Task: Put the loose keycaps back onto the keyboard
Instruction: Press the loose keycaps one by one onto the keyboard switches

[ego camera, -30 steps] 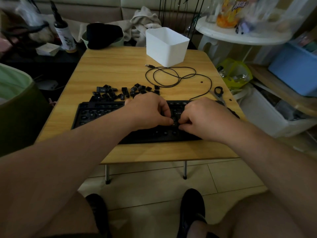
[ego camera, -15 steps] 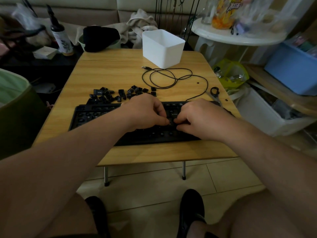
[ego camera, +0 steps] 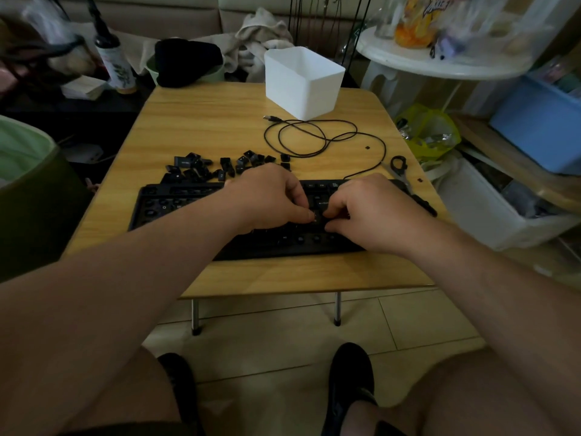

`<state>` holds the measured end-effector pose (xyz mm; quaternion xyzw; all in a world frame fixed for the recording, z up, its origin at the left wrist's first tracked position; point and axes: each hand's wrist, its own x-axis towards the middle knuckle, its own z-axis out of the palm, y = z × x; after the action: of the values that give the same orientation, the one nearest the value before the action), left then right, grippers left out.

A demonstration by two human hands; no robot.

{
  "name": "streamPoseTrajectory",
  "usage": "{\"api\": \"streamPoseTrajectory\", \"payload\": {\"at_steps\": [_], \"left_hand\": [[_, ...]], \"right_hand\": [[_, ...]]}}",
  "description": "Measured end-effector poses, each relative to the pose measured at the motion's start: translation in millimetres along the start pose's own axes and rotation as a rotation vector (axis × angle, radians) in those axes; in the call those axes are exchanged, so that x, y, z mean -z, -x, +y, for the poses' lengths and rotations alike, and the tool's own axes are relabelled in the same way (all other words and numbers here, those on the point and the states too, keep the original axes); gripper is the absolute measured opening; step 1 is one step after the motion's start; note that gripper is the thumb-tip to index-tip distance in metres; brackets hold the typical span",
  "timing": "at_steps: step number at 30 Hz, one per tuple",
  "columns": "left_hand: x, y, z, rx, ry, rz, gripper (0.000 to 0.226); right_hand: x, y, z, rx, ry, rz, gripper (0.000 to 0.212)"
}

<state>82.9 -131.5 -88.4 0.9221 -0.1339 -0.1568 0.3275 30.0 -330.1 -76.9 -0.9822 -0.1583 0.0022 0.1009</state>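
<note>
- Over the right half of the keyboard [ego camera: 176, 204], both hands meet, fingertips almost touching each other.
- Left hand [ego camera: 270, 196] is curled, thumb and fingers pinched down at 1 spot on the key rows; something small and dark sits at the fingertips, but whether it is a keycap I cannot tell.
- Right hand [ego camera: 374, 209] is curled too, fingers tucked in toward that same spot; its grip is hidden by the knuckles, so closed on something or just pressing, I cannot tell.
- Keyboard lies on the near part of the table [ego camera: 204, 121], black, with several bare switch sockets showing on its left side.
- Loose keycaps [ego camera: 220, 166] lie scattered in a heap just beyond the keyboard's far edge, toward the left, some touching it.
- Cable [ego camera: 314, 136] loops in coils on the far right of the table and runs down behind the right hand.
- White bin [ego camera: 303, 81] stands upright at the far edge, just beyond the cable's plug.
- Scissors [ego camera: 399, 168] rest near the right edge, close to the keyboard's far right corner.
- 2 tiny dark bits lie apart on the wood by the scissors; too small to identify.
</note>
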Motion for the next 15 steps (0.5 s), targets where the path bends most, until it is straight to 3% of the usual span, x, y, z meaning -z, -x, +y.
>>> {"api": "streamPoseTrajectory", "payload": {"at_steps": [8,15], "left_hand": [[2.5,-0.4,-0.1,-0.002,0.018,-0.010,0.019],[0.7,-1.6,-1.7,-0.008,0.010,-0.010,0.018]], "right_hand": [[1.2,0.2,-3.9,0.062,0.105,0.029,0.016],[1.0,1.8,-1.6,-0.039,-0.031,0.021,0.016]]}}
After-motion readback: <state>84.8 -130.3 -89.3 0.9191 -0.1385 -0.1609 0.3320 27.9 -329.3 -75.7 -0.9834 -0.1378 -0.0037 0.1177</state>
